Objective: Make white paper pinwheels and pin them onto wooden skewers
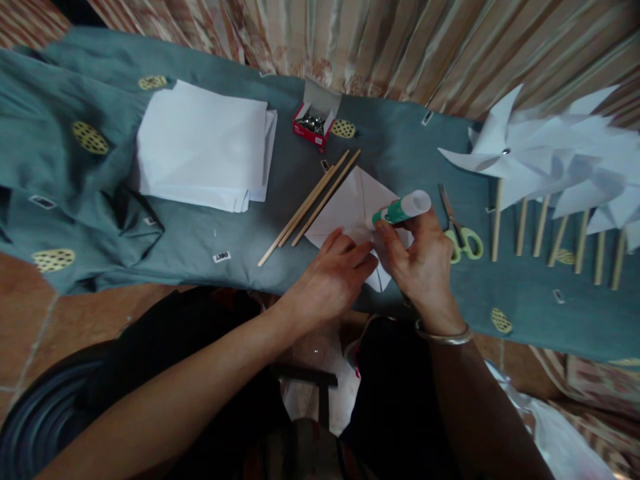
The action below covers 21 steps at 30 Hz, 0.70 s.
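Observation:
A cut and folded square of white paper lies on the table in front of me, its flaps meeting near the middle. My left hand presses on its near left part, the fingers bent and close together. In my right hand is a green and white glue stick, tilted, with its tip at the middle of the paper. The right fingers partly hide the stick and the paper's right side. Scissors with light green handles lie just right of my right hand. Several thin wooden sticks lie left of the paper.
A stack of white paper lies at the left. Behind the sticks stands an open red box of small shiny metal pieces. Several white paper pinwheels on sticks lie at the right. A grey-green cloth covers the table; a pleated curtain hangs behind.

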### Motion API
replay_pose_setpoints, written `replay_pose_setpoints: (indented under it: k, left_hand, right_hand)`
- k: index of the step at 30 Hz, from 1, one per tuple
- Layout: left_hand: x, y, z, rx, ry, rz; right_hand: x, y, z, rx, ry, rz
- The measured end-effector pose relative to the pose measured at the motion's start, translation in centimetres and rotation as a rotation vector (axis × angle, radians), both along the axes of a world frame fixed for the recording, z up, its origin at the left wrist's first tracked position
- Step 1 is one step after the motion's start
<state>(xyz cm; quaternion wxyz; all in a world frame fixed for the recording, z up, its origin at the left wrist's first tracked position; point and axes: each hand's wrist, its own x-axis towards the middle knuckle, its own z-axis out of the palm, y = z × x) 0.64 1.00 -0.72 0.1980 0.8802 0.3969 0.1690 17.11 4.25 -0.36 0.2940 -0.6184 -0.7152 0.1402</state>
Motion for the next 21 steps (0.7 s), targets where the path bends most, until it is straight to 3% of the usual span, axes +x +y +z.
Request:
replay_pose_setpoints:
  k: [15,21]
  left_hand:
    - [0.17,-0.06,-0.50,0.014,-0.024,0.011]
    - [0.10,-0.09,-0.36,0.004,-0.014,0.009]
  right_hand:
    - [-0.92,0.24,0.08,-0.015,0.027,0.018]
    - [-0.79,0.29,-0.39,-0.004,0.130,-0.010]
